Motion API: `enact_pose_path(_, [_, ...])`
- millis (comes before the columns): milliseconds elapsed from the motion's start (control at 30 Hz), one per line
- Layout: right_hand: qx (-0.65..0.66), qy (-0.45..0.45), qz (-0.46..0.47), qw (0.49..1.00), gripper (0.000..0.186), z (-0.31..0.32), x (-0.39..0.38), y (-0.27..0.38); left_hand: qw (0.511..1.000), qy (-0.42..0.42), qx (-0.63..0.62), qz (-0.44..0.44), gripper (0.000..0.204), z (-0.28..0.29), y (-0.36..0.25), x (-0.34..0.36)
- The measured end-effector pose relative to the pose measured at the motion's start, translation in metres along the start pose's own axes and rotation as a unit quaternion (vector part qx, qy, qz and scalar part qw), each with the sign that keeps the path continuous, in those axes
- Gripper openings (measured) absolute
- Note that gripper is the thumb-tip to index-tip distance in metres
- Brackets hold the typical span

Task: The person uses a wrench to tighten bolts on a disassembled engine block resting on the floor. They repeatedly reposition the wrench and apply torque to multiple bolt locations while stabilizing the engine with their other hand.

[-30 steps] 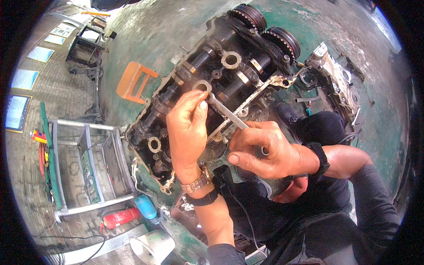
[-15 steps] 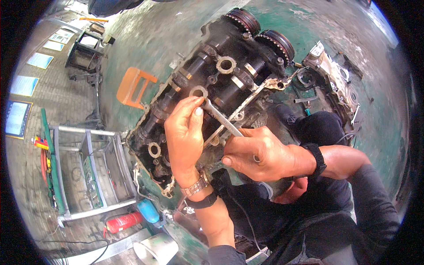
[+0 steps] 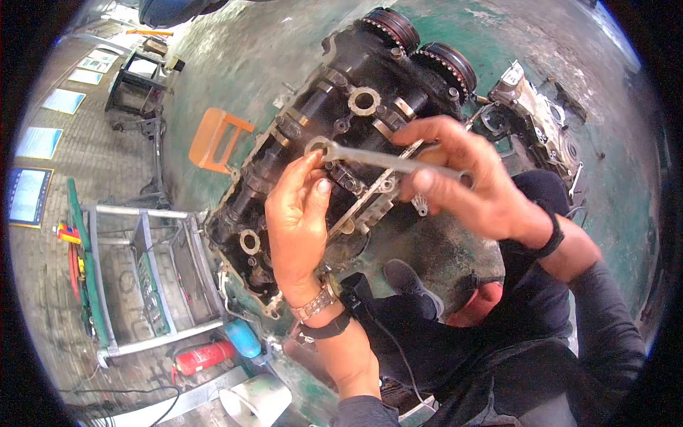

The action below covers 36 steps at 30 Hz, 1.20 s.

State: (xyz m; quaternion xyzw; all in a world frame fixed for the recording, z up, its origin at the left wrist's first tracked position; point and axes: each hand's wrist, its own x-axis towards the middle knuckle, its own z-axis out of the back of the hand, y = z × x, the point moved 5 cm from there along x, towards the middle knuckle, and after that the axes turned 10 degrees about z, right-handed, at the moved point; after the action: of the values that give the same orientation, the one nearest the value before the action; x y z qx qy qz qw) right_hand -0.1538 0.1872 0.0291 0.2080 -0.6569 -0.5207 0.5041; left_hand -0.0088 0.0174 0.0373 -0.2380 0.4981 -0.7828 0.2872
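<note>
My left hand pinches at the head of a steel wrench over a round bore in the middle of the black engine cylinder head. My right hand, blurred, grips the wrench toward its other end, with fingers curled loosely beside the camshafts. The wrench lies nearly crosswise over the engine. Two toothed camshaft pulleys sit at the far end of the assembly. Another ringed bore shows above my hands.
An orange wooden stool stands left of the engine. A metal rack, a red fire extinguisher, a blue cylinder and a white bucket are at lower left. An aluminium cover lies on the right.
My right hand has moved up and to the right, swinging the wrench from steeply slanted to nearly crosswise. My left hand stays at the wrench's head.
</note>
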Motion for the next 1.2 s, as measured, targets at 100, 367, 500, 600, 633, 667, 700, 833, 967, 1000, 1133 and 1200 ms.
enact_pose_path(100, [0.064,-0.015,-0.064,0.996,0.040,0.023,0.002,-0.006,1.000,0.007,0.013,-0.008,0.046,0.001,0.001,0.000])
enact_pose_path(367, [0.076,0.020,-0.060,0.995,0.032,0.043,0.000,-0.013,0.998,0.016,0.054,-0.031,0.062,-0.002,0.002,0.003])
enact_pose_path(500, [0.101,0.046,-0.080,0.991,0.027,0.034,-0.002,-0.016,0.997,0.009,0.067,-0.030,0.060,-0.003,-0.001,0.003])
enact_pose_path(600, [0.108,0.051,-0.102,0.988,0.027,0.028,-0.002,-0.021,0.996,0.010,0.076,-0.038,0.058,-0.003,-0.004,0.003])
enact_pose_path(633, [0.110,0.042,-0.107,0.987,0.027,0.026,-0.003,-0.022,0.996,0.010,0.081,-0.042,0.058,-0.003,-0.005,0.002])
enact_pose_path(667, [0.115,0.039,-0.107,0.987,0.027,0.026,-0.003,-0.022,0.995,0.011,0.085,-0.046,0.057,-0.003,-0.006,0.002])
enact_pose_path(700, [0.120,0.038,-0.108,0.986,0.027,0.025,-0.003,-0.022,0.995,0.010,0.084,-0.048,0.057,-0.002,-0.007,0.002])
enact_pose_path(833, [0.128,0.028,-0.096,0.987,0.027,0.024,-0.002,-0.022,0.995,0.011,0.077,-0.055,0.056,-0.002,-0.008,0.001])
enact_pose_path(967, [0.112,0.036,-0.089,0.989,0.027,0.023,-0.002,-0.022,0.994,0.009,0.088,-0.066,0.056,-0.001,-0.008,0.001])
enact_pose_path(1000, [0.113,0.037,-0.092,0.989,0.026,0.021,-0.003,-0.023,0.994,0.009,0.088,-0.065,0.056,-0.001,-0.008,0.001])
enact_pose_path(1133, [0.113,0.030,-0.095,0.989,0.024,0.018,-0.005,-0.025,0.995,0.008,0.079,-0.061,0.055,-0.001,-0.006,0.002])
enact_pose_path(1200, [0.127,0.011,-0.119,0.985,0.022,0.017,-0.008,-0.029,0.995,0.007,0.078,-0.057,0.054,-0.001,-0.005,0.002])
